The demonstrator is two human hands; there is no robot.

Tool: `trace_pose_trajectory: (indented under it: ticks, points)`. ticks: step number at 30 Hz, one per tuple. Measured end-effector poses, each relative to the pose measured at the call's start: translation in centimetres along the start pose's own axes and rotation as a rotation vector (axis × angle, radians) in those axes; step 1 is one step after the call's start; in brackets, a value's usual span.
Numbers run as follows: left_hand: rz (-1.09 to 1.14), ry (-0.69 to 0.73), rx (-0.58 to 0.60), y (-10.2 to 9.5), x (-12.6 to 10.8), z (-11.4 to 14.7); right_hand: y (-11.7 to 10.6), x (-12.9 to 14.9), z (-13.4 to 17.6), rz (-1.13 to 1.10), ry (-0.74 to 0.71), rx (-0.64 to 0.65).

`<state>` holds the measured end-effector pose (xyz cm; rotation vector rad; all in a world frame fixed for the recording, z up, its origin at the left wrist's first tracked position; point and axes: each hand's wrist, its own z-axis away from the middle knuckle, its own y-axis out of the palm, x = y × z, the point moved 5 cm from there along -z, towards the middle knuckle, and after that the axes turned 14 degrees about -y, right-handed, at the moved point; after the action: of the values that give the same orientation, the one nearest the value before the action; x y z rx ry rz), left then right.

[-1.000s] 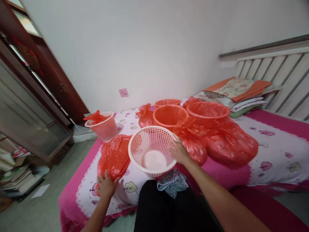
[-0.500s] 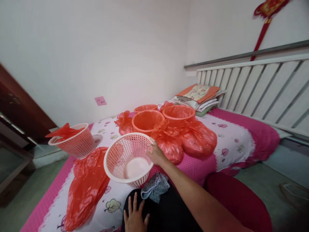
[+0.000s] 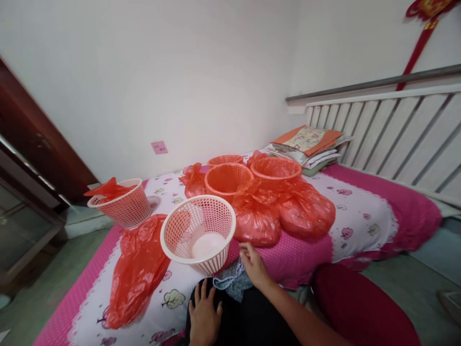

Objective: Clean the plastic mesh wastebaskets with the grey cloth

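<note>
A pale pink perforated plastic basket [image 3: 211, 247] stands tilted toward me on the bed's front edge, with nothing inside it. My right hand [image 3: 255, 265] is just right of the basket, apart from its rim. Its fingers are loosely bent and hold nothing that I can see, over the edge of a crumpled grey cloth [image 3: 237, 283]. That cloth lies on my black-clad lap. My left hand [image 3: 205, 310] rests flat on my leg, fingers spread. Left of the basket, a red plastic bag [image 3: 139, 276] lies flattened on the bedspread.
Another pink basket [image 3: 126, 209] with red plastic in it stands at the left. Behind are several baskets [image 3: 230, 180] in red bags and tied red bags [image 3: 306, 211]. Folded bedding [image 3: 309, 144] lies by the white radiator [image 3: 389, 139]. A dark red stool [image 3: 360, 302] is at my right.
My right hand has let go of the basket's rim and moved down toward the grey cloth. The basket stays in place. The view has shifted slightly; my left hand remains on my leg.
</note>
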<state>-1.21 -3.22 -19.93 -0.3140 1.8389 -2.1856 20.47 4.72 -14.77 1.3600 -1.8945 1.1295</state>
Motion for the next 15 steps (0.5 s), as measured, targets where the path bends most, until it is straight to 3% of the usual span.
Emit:
trace_pose_trajectory:
  ticks: [3,5,15]
  points:
    - [0.016,-0.005,-0.029,0.5,-0.1,-0.3,2.6,-2.6,4.6,0.232,0.080,0.330]
    - [0.015,-0.003,-0.049,0.7,-0.3,-0.5,3.6,-3.1,6.0,0.321,0.102,0.414]
    - [0.010,-0.020,-0.048,0.6,-1.1,-0.4,5.5,-2.2,4.4,0.509,0.019,0.398]
